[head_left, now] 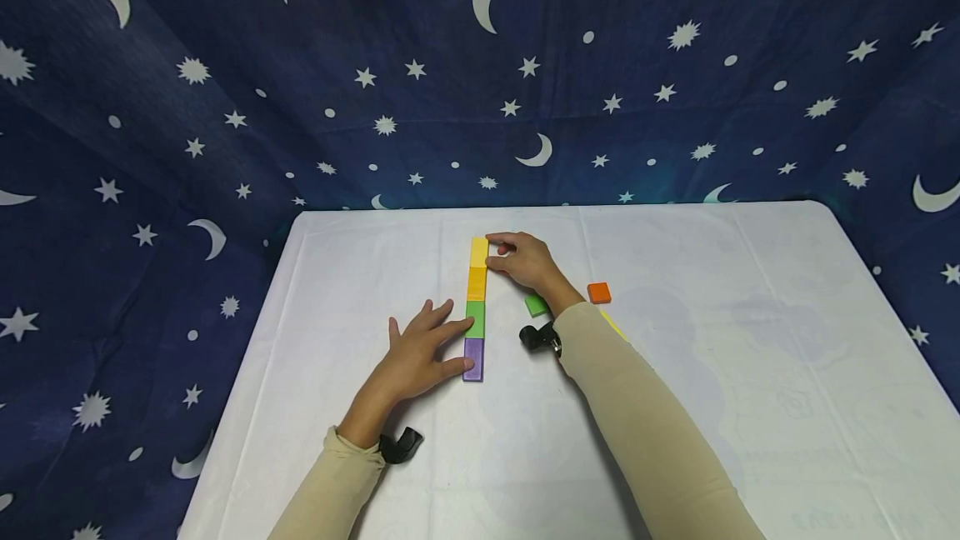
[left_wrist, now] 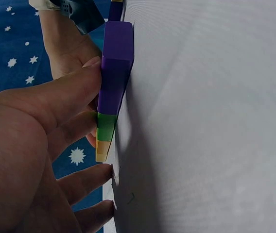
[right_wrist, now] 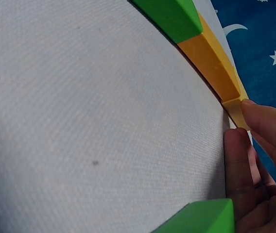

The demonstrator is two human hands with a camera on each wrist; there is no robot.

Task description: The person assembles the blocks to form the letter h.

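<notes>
A straight row of blocks lies on the white-covered table: a purple block (head_left: 473, 359) nearest, then a green block (head_left: 476, 319), an orange-yellow block (head_left: 477, 283) and a lighter yellow block (head_left: 479, 252) farthest. My left hand (head_left: 420, 357) reaches in from the left with fingers spread. Its thumb (left_wrist: 87, 77) touches the purple block, its index fingertip the green one. From the right, my right hand (head_left: 528, 261) touches the lighter yellow block's right edge with thumb and index finger; its other fingers are bent. In the right wrist view the index finger is hidden.
Right of the row lie a loose green block (head_left: 536, 305) and an orange block (head_left: 599, 292). A yellow piece (head_left: 613, 325) is partly covered by the right sleeve. Dark blue cloth (head_left: 420, 32) with moons and stars hangs behind the table (head_left: 750, 340).
</notes>
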